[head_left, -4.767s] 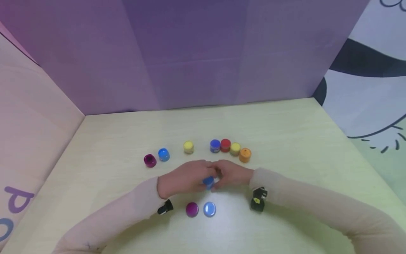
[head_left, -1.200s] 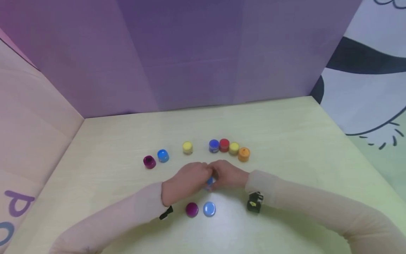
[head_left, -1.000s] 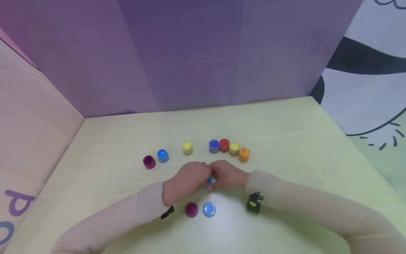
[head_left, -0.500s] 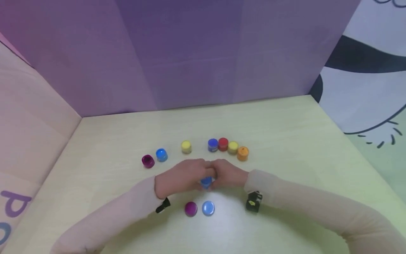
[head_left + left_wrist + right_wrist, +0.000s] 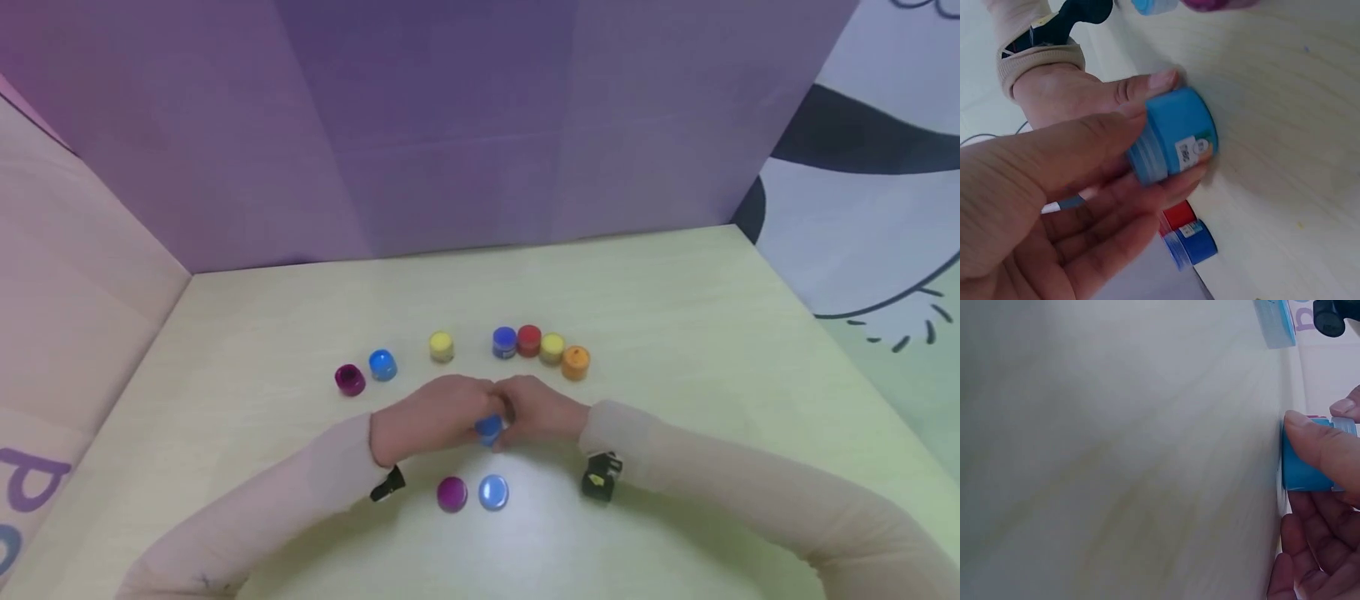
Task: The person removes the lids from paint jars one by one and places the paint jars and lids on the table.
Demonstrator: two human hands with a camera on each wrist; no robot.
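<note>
Both hands meet at a small blue paint pot (image 5: 489, 431) near the middle of the table. In the left wrist view the pot (image 5: 1180, 128) has a white printed label on its blue part and a translucent end. My left hand (image 5: 433, 418) pinches the translucent end between thumb and fingers. The blue part is gripped by my right hand (image 5: 543, 408), its thumb along the side in the right wrist view, close to the tabletop. Nearer the person lie a purple disc-shaped lid (image 5: 452, 494) and a light-blue lid (image 5: 493, 492).
Beyond the left hand stand an uncovered purple pot (image 5: 350, 380) and an uncovered blue pot (image 5: 382, 365). A yellow pot (image 5: 442, 346) stands farther right. Dark blue (image 5: 505, 342), red (image 5: 529, 340), yellow (image 5: 552, 348) and orange pots (image 5: 576, 363) form a row. A purple wall (image 5: 465, 133) rises behind.
About a second ago my left wrist was tilted and its hand covered more of the blue pot; it has since turned back, showing more of it. The right hand has barely moved.
</note>
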